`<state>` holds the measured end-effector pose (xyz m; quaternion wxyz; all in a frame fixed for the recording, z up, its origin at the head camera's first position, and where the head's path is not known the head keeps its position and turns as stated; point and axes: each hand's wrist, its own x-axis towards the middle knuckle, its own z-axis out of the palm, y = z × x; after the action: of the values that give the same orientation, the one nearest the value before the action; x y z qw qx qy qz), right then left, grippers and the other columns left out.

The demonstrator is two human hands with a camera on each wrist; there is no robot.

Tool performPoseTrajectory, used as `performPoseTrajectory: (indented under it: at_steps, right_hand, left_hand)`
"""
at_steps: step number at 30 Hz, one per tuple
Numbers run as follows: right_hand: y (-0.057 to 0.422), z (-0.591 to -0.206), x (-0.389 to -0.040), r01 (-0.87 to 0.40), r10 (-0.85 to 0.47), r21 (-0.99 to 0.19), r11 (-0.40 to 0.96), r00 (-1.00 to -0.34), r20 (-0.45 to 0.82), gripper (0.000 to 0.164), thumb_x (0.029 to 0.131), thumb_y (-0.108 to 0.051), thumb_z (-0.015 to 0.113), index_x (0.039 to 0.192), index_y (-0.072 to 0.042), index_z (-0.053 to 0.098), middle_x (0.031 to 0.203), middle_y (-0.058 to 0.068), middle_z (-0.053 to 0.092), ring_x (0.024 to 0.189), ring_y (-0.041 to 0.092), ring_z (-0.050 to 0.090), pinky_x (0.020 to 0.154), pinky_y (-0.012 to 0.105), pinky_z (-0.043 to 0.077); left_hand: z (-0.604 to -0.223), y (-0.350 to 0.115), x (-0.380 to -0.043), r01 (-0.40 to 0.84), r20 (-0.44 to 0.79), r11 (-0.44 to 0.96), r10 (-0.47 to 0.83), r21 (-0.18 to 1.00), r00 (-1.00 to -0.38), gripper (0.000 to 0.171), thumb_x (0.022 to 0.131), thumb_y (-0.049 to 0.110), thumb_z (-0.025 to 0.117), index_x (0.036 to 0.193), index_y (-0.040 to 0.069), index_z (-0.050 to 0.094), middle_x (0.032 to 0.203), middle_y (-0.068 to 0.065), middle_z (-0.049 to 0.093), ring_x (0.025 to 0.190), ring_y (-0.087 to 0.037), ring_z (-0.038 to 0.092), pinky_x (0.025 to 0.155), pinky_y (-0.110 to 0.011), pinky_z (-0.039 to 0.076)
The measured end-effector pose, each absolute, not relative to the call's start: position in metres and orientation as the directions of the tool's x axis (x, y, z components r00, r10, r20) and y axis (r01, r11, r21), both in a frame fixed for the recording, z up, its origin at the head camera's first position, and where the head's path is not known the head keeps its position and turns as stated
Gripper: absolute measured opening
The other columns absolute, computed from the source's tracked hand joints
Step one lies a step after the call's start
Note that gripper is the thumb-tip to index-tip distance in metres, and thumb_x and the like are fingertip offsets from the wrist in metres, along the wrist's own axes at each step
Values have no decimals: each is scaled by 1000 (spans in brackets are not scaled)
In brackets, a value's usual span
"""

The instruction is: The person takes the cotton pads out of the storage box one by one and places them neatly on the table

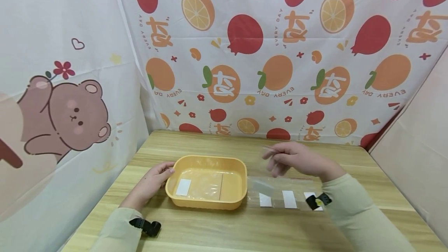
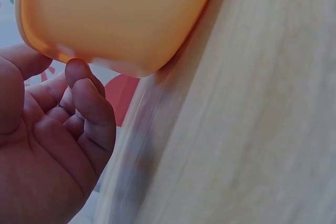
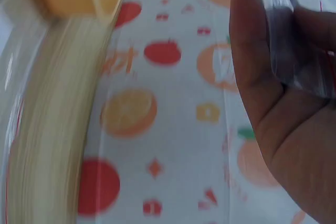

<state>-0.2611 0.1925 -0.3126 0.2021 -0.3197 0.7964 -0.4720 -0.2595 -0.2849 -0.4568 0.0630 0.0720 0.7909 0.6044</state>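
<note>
From where I stand, the largest thing is the white fabric hanging (image 1: 308,53), printed with oranges and red fruits, which stands behind the table. At the left is another white cloth (image 1: 115,61), with a brown bear on it. Below them is the light-brown wooden table (image 1: 217,228). Over it reach the person's two pale green-beige sleeves (image 1: 364,213).

The yellow rectangular plastic tray with rounded corners (image 1: 225,205) is on the table, in front of the person. To its right lies a row of flat transparent plastic bags (image 1: 280,184), partly overlapping.

The right hand (image 1: 297,160) is in the air above this row. Its thumb and fingers are close together, and they hold one more transparent plastic bag (image 3: 286,51); in the head view this bag is blurred. The left hand (image 1: 154,180) is at the left end of the tray, its fingers bent and gripping the edge there.

Inside the tray, one flat transparent bag (image 1: 204,186) lies on the bottom. On each wrist is a black strap (image 1: 145,226). The smallest are the white rectangular labels (image 1: 289,199) of the bags.
</note>
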Motion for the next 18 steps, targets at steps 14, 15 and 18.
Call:
performPoseTrajectory:
  at_steps: [14, 15, 18]
  right_hand:
    - [319, -329, -252, -251, -720, -819, 516, -646, -255, 23, 108, -13, 49, 120, -5, 67, 87, 17, 69, 78, 31, 69, 69, 47, 60]
    - [326, -333, -252, -226, -718, -822, 522, -636, -282, 22, 107, -13, 49, 118, -4, 67, 86, 17, 69, 77, 29, 69, 68, 47, 60]
    - [343, -346, -250, -147, -703, -820, 553, -611, -364, 20, 105, -10, 50, 110, -2, 67, 81, 13, 67, 72, 22, 66, 64, 43, 59]
  left_hand:
    - [-458, -285, -259, 52, 0, 258, 197, 965, -980, 52, 109, 25, 50, 149, -7, 41, 127, -25, 59, 106, -32, 65, 81, -34, 58]
    - [-458, -285, -259, 53, 1, 256, 199, 965, -980, 52, 109, 25, 50, 149, -8, 40, 128, -26, 59, 106, -32, 65, 81, -35, 58]
    - [-458, -285, -259, 54, 2, 254, 200, 966, -980, 52, 109, 24, 49, 148, -8, 40, 129, -26, 59, 107, -33, 65, 81, -35, 58]
